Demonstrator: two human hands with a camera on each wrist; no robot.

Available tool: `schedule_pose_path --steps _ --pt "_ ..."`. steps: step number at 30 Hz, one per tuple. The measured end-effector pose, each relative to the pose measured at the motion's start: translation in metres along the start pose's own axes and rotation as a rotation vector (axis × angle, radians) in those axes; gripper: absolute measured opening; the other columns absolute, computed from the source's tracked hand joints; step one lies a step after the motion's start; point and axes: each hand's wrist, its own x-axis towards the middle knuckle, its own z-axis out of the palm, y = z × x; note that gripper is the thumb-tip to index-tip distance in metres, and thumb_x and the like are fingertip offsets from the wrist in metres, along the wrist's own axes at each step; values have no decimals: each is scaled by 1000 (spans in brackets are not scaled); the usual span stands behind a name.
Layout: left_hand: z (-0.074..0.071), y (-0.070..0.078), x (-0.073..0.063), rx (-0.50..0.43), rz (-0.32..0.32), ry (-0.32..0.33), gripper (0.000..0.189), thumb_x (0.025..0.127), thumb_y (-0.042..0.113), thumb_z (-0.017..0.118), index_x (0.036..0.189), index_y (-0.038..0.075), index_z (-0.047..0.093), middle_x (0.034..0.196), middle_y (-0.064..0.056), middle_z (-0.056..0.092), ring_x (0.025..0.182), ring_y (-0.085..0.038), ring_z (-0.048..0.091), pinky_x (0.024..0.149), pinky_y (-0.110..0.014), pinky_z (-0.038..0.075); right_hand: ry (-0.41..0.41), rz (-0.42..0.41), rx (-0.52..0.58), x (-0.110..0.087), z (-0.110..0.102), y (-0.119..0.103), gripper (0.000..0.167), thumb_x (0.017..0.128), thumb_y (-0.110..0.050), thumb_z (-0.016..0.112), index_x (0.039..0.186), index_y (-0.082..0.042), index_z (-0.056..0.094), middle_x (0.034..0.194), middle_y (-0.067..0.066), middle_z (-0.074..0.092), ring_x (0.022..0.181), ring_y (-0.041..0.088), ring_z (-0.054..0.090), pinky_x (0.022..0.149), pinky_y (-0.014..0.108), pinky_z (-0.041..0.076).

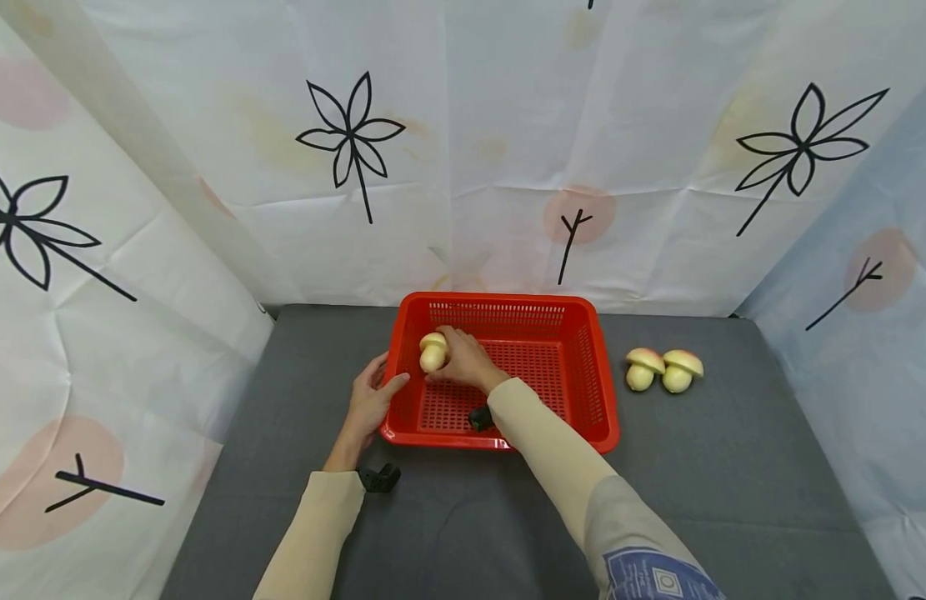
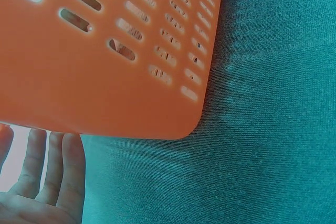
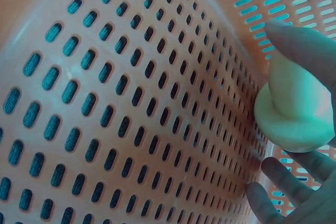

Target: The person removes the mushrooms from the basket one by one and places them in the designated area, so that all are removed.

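A red plastic basket with slotted walls stands on the grey table. My left hand holds its left side, thumb over the rim and fingers outside; in the left wrist view those fingers meet the basket's edge. Inside the basket, toward the left, my right hand grips a toy mushroom with a pale stem and yellowish cap. The right wrist view has the mushroom between thumb and fingers, stem up in that picture, close to the slotted plastic. Whether it touches the basket floor I cannot tell.
Two more toy mushrooms, with reddish-yellow caps, stand side by side on the table right of the basket. White cloth with flower and twig prints hangs behind and along both sides of the grey tabletop.
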Motion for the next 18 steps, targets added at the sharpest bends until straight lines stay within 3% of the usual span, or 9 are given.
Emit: schedule_pose_path --steps 18 --pt "1 2 -1 12 15 -2 59 101 5 62 154 3 38 148 -27 47 129 -48 52 101 -60 48 -11 16 41 2 3 -3 89 82 -42 84 152 -11 39 135 11 55 122 31 52 107 52 41"
